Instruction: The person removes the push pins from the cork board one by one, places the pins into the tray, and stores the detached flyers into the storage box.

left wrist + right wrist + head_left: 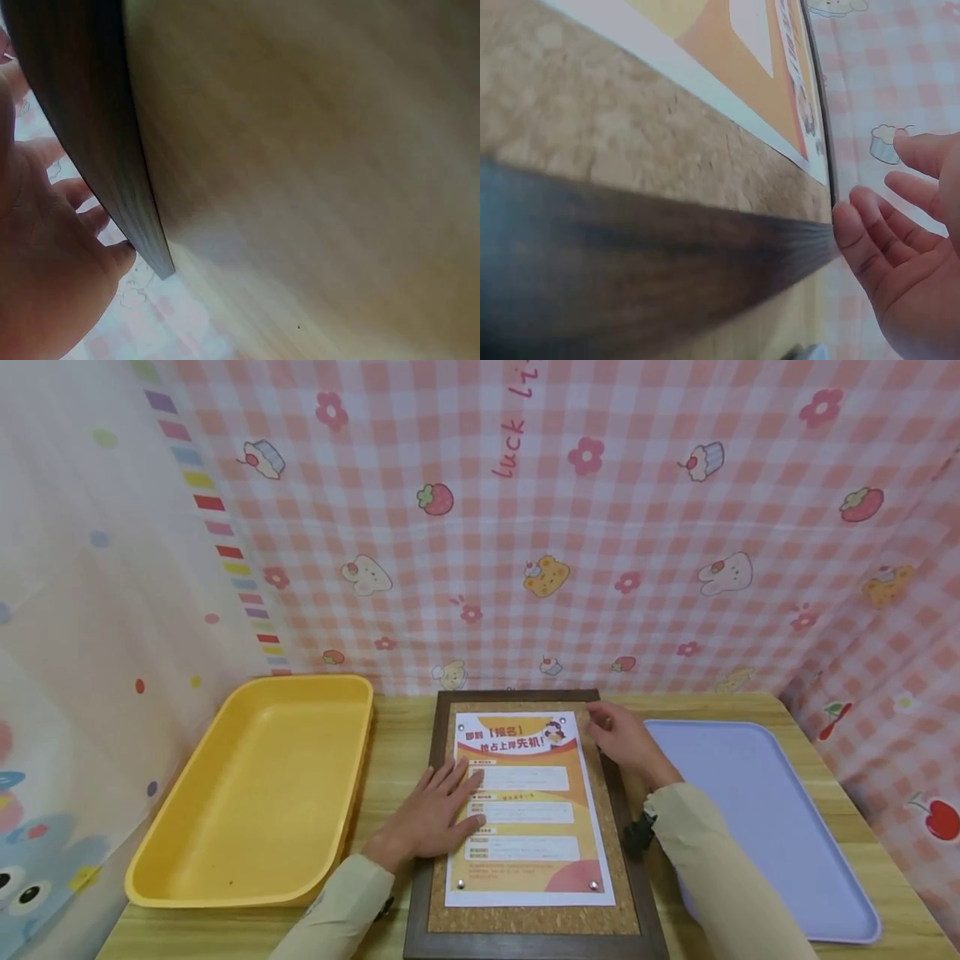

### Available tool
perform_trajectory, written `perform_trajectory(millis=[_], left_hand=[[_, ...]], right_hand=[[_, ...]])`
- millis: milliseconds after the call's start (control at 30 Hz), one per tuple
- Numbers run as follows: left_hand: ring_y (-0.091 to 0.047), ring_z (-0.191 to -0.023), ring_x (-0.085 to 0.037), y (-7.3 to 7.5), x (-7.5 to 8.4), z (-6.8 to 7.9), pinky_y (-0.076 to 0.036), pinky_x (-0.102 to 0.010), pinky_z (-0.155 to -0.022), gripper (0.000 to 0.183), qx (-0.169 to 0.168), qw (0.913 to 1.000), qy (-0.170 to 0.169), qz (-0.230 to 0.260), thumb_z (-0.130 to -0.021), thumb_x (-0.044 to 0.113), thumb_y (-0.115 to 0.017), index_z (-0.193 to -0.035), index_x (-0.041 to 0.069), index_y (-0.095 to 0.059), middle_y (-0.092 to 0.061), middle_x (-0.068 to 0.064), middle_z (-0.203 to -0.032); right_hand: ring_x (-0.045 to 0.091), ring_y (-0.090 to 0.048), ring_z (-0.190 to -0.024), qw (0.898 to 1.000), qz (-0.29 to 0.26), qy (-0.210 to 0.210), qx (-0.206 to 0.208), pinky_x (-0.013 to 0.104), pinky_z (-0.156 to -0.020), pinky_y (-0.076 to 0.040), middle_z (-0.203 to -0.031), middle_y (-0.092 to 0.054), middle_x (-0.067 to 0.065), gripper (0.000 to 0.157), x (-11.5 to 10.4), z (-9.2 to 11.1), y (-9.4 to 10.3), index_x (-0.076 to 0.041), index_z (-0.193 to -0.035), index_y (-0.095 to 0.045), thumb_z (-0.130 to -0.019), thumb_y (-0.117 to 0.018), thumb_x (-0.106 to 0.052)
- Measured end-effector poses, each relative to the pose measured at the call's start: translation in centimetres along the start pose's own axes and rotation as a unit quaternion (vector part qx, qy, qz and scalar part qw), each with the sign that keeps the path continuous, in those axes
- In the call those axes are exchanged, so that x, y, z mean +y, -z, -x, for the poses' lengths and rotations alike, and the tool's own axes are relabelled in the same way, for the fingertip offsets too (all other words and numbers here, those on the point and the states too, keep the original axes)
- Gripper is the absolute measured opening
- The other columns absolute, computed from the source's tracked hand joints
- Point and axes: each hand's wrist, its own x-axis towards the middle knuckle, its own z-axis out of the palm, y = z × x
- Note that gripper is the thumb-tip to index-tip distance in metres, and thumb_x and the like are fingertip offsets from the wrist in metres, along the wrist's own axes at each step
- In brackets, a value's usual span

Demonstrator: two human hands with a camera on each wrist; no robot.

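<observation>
A cork board with a dark wooden frame lies on the table. An orange and white poster with printed text lies on the cork, with a round silver pin near its lower right corner and similar ones near the other corners. My left hand rests spread on the poster's left side and the frame. At the board's upper right corner is my right hand, its fingers loosely bent. In the right wrist view the right hand shows nothing between thumb and fingers; whether they touch the frame I cannot tell.
Left of the board stands a yellow tray. A pale lilac tray lies on the right, partly behind the right forearm. Behind the wooden table hangs a pink checked cloth.
</observation>
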Motion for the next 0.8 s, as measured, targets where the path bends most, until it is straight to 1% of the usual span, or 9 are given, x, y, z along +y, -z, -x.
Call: perform_trajectory(millis=[67, 167, 233, 333, 467, 600, 667, 800], left_hand=[[-0.012, -0.152, -0.037, 0.0, 0.1, 0.0, -0.011, -0.058, -0.12, 0.066, -0.008, 1.0, 0.002, 0.001, -0.104, 0.049, -0.04, -0.158, 0.014, -0.026, -0.015, -0.018, -0.164], [-0.009, -0.152, -0.037, 0.0, 0.2, 0.1, -0.008, -0.059, -0.12, 0.066, -0.019, 0.9998, 0.005, 0.003, -0.104, 0.05, -0.038, -0.159, 0.015, -0.025, -0.011, -0.018, -0.165], [-0.008, -0.152, -0.036, 0.0, 0.2, 0.1, -0.006, -0.058, -0.12, 0.066, -0.028, 0.9996, 0.009, 0.0, -0.104, 0.051, -0.037, -0.159, 0.016, -0.024, -0.009, -0.017, -0.165], [-0.005, -0.153, -0.035, -0.1, 0.2, -0.1, -0.004, -0.057, -0.121, 0.066, -0.041, 0.999, 0.015, -0.006, -0.105, 0.052, -0.035, -0.16, 0.017, -0.022, -0.007, -0.016, -0.166], [-0.002, -0.153, -0.035, 0.0, 0.3, -0.3, -0.003, -0.056, -0.121, 0.066, -0.058, 0.9982, 0.017, -0.009, -0.105, 0.052, -0.032, -0.16, 0.018, -0.019, -0.004, -0.016, -0.166], [-0.001, -0.153, -0.034, 0.1, 0.3, -0.3, -0.002, -0.056, -0.121, 0.067, -0.068, 0.9973, 0.022, -0.016, -0.105, 0.052, -0.031, -0.161, 0.018, -0.017, -0.002, -0.015, -0.166], [-0.001, -0.153, -0.033, 0.1, 0.3, -0.2, -0.001, -0.055, -0.121, 0.067, -0.071, 0.9969, 0.027, -0.021, -0.105, 0.053, -0.031, -0.161, 0.019, -0.016, -0.002, -0.015, -0.166], [-0.001, -0.153, -0.032, 0.0, 0.3, -0.1, 0.0, -0.055, -0.121, 0.068, -0.071, 0.9967, 0.032, -0.022, -0.105, 0.055, -0.031, -0.161, 0.02, -0.016, -0.002, -0.014, -0.167]], right_hand=[[0.023, -0.061, -0.063, 0.999, -0.026, -0.022, -0.004, 0.032, -0.055, -0.051, -0.098, -0.063, 0.02, 0.037, 0.0, -0.3, -0.3, 0.007, -0.131, -0.056, -0.099, -0.06, -0.01], [0.024, -0.062, -0.063, 0.996, -0.059, -0.06, -0.006, 0.032, -0.056, -0.053, -0.091, -0.063, 0.019, 0.035, 0.0, -0.8, -0.8, 0.005, -0.13, -0.058, -0.1, -0.059, -0.012], [0.023, -0.062, -0.063, 0.994, -0.076, -0.077, -0.004, 0.031, -0.057, -0.053, -0.087, -0.063, 0.018, 0.033, 0.2, -1.1, -1.1, 0.004, -0.128, -0.06, -0.1, -0.059, -0.014], [0.021, -0.059, -0.06, 0.992, -0.098, -0.084, -0.001, 0.032, -0.055, -0.053, -0.084, -0.063, 0.017, 0.032, 0.6, -1.3, -1.5, 0.005, -0.126, -0.061, -0.1, -0.059, -0.013], [0.018, -0.056, -0.054, 0.989, -0.117, -0.086, 0.004, 0.031, -0.052, -0.051, -0.09, -0.066, 0.019, 0.031, 0.7, -1.5, -1.9, 0.006, -0.125, -0.061, -0.099, -0.06, -0.011], [0.018, -0.053, -0.049, 0.989, -0.121, -0.089, 0.01, 0.031, -0.049, -0.049, -0.096, -0.067, 0.021, 0.032, 0.5, -1.7, -2.5, 0.003, -0.126, -0.062, -0.098, -0.062, -0.013], [0.019, -0.053, -0.05, 0.99, -0.112, -0.087, 0.014, 0.032, -0.05, -0.048, -0.096, -0.066, 0.019, 0.032, 0.4, -1.9, -2.9, 0.001, -0.125, -0.063, -0.097, -0.063, -0.015], [0.019, -0.055, -0.067, 0.993, -0.077, -0.088, 0.03, 0.03, -0.062, -0.046, -0.092, -0.064, 0.013, 0.028, 0.3, -2.3, -3.6, -0.001, -0.119, -0.068, -0.094, -0.065, -0.014]])
